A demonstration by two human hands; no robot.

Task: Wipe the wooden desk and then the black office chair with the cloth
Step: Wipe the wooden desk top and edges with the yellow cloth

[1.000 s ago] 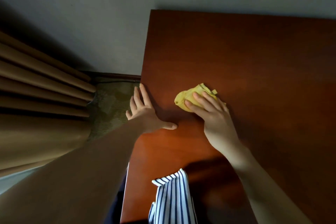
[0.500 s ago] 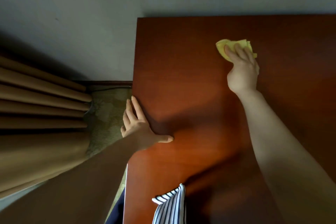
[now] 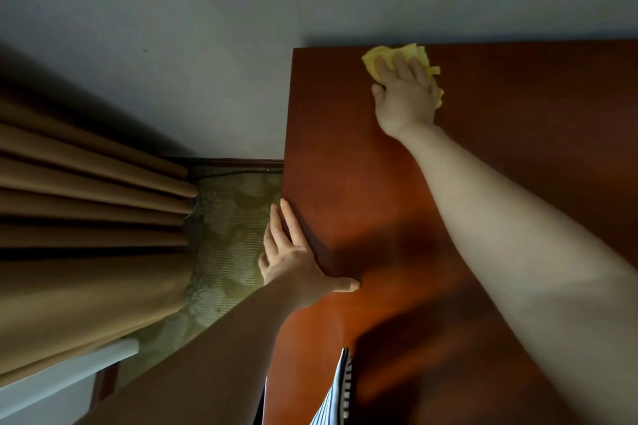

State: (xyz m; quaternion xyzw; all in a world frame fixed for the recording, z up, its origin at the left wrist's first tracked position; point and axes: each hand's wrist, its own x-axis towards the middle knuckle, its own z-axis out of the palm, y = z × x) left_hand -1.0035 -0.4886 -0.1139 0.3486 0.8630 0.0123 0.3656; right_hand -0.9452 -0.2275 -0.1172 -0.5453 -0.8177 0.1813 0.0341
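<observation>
The wooden desk [image 3: 500,166] runs up to a grey wall [image 3: 241,28]. Our yellow cloth [image 3: 371,60] now lies at its far edge, toward the left corner; half a second ago it sat nearer to us and further right. Our right hand [image 3: 405,98] presses it flat, fingers straight and spread, not curled round it. Our left hand [image 3: 293,259] has stayed on the desk's left edge, fingers extended, thumb out on the top. Brown curtains [image 3: 86,217] hang at the left.
</observation>
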